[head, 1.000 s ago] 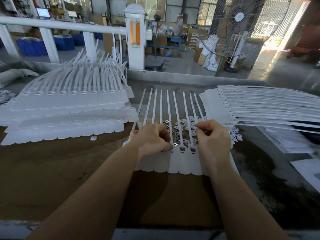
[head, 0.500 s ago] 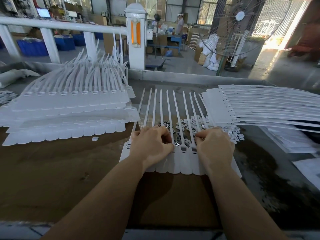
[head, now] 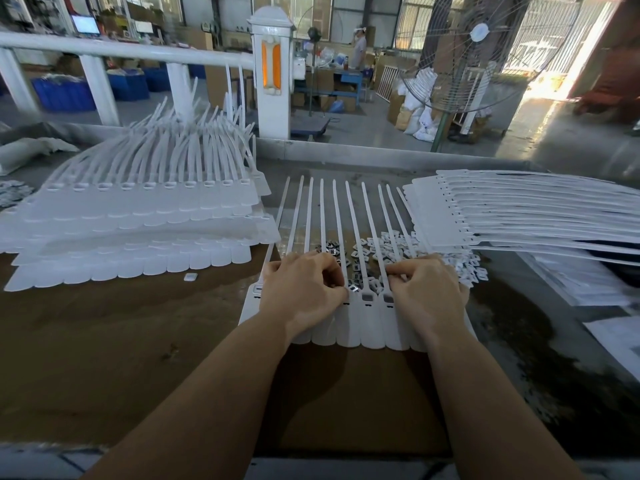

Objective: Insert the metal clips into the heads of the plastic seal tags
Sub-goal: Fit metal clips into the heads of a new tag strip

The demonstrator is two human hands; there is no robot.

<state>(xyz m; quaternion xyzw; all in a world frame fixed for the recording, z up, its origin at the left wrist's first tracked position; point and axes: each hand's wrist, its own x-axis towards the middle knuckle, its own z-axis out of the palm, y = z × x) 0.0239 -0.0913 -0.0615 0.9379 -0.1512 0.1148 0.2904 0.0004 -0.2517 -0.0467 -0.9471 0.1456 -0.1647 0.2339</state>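
A sheet of joined white plastic seal tags (head: pixel 367 327) lies flat in the middle of the table, straps pointing away from me. My left hand (head: pixel 304 294) rests on its left part with fingers curled, pinching a shiny metal clip (head: pixel 353 288) at a tag head. My right hand (head: pixel 431 296) lies on the right part, its curled fingertips pinched together over another tag head (head: pixel 388 298); a clip between them is mostly hidden. Two heads between the hands show grey inserts. A loose pile of metal clips (head: pixel 375 249) lies just beyond my fingers, under the straps.
A tall stack of tag sheets (head: pixel 138 216) fills the left of the table, and another stack (head: pixel 519 209) lies at the right with straps pointing right. One loose small piece (head: pixel 190 277) sits near the left stack. A white railing and a standing fan rise behind the table.
Both hands came down from the clip pile toward me onto the tag heads; over the last half second they barely moved.
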